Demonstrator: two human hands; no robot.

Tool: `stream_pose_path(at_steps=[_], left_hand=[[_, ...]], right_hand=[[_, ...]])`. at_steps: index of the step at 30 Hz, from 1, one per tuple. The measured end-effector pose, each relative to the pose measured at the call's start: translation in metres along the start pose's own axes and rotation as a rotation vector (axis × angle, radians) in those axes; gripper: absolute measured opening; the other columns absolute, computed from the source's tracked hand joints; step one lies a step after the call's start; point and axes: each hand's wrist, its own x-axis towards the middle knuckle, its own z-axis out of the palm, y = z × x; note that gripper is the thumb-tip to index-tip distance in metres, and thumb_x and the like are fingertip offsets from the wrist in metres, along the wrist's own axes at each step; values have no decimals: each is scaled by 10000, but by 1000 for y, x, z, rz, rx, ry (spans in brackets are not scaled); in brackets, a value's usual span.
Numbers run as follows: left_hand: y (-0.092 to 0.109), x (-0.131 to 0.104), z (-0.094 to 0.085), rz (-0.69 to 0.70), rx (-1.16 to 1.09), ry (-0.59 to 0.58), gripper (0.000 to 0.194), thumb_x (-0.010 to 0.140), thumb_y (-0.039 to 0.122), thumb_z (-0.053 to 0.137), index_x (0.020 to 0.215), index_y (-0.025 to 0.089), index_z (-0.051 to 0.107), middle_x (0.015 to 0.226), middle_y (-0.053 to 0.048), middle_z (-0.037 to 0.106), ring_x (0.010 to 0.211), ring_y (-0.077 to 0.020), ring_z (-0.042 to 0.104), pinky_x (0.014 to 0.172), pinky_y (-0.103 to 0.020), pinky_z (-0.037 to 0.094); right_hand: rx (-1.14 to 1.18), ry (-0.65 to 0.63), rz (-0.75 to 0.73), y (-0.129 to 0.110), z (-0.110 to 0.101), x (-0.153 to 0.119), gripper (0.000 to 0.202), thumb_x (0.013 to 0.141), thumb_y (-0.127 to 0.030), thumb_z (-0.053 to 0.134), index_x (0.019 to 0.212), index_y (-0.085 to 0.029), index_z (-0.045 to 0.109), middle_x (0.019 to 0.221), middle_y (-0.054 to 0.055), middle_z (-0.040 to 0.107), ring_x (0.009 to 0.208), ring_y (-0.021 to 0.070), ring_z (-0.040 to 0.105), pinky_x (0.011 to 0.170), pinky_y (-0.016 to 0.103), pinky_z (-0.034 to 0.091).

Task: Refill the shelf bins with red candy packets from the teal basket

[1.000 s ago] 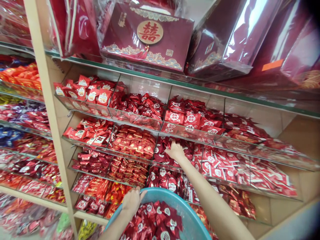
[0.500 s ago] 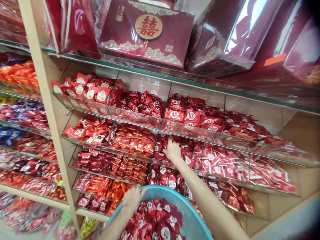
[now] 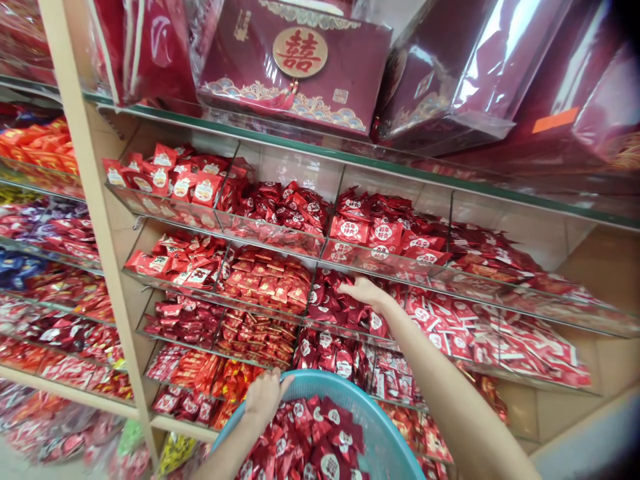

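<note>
Left hand (image 3: pixel 264 399) grasps the blue basket (image 3: pixel 387 437) by its rim, likely steadying it; basket sits close below the shelf packets (image 3: pixel 324 312), dark red packets (image 3: pixel 320 437) inside; right hand (image 3: pixel 365 292) reaches in at shelf packets; can't tell whether fingers grip any.

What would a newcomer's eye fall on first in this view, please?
Probably the bright turquoise basket at bottom center, holding dark red packets, with the left hand on its rim. Next, perhaps, the large maroon box with a round gold emblem, on the glass shelf at the top.
</note>
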Motion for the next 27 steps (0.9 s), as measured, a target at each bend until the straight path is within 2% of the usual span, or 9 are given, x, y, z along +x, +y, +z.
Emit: stream_pose_path(at_steps=[3,6,8,10,13,16,20,23,27], left_hand=[[0,1,1,6,9,13,536,848,523,205,1043,154,541,913,-135,626,844,-250,604,678,-337,468],[0,0,-1,18,10,21,532,849,521,201,1029,159,545,901,-125,631,831,-255,607,666,-342,471],[1,-1,-3,16,11,17,528,850,520,199,1035,163,542,907,-122,630,836,-256,606,663,-343,471],[2,-2,-5,1,13,3,533,850,522,198,1047,160,537,915,-129,627,846,-251,604,675,-339,469],[3,-3,-7,-15,10,-24,548,848,526,196,1048,147,538,923,-145,622,860,-241,602,702,-328,461],[3,-3,-6,-9,7,-17,545,848,525,196,1036,146,541,915,-142,625,854,-247,604,694,-334,462],[1,-1,-1,-6,6,17,531,846,525,203,1010,153,545,878,-126,637,816,-260,613,655,-347,469],[0,0,1,2,-8,27,514,847,522,208,983,161,548,870,-118,639,813,-252,615,655,-340,468],[1,-1,-1,-3,-9,15,514,847,522,208,990,161,543,878,-120,637,819,-255,613,662,-348,466]], right_hand=[[52,-182,42,1,-13,-9,530,612,-308,632,1100,-128,529,1033,71,613,883,163,558,745,231,430],[84,-209,34,4,-23,-15,571,635,-342,618,1161,-162,489,1089,66,596,908,156,561,737,228,442],[47,-153,91,7,-28,-15,570,643,-401,604,1143,-146,505,1065,77,607,886,166,571,709,239,450],[-85,-30,184,8,-29,-11,536,647,-461,582,1050,-110,567,996,91,630,833,178,586,676,247,450],[-302,115,262,6,-21,2,477,680,-499,526,914,-96,629,927,105,645,806,200,597,673,259,441],[-399,169,248,2,-4,18,475,720,-491,484,992,-122,609,1032,122,613,938,239,567,759,289,423],[-518,252,238,-4,21,31,530,755,-446,459,1173,-122,482,1207,174,493,1074,313,479,822,390,398],[-587,299,232,-8,34,32,531,771,-393,461,1196,-76,436,1198,228,473,1084,336,458,798,408,404],[-642,305,201,-10,42,33,517,750,-423,506,1137,-82,473,1165,227,489,1096,323,440,801,386,401]])
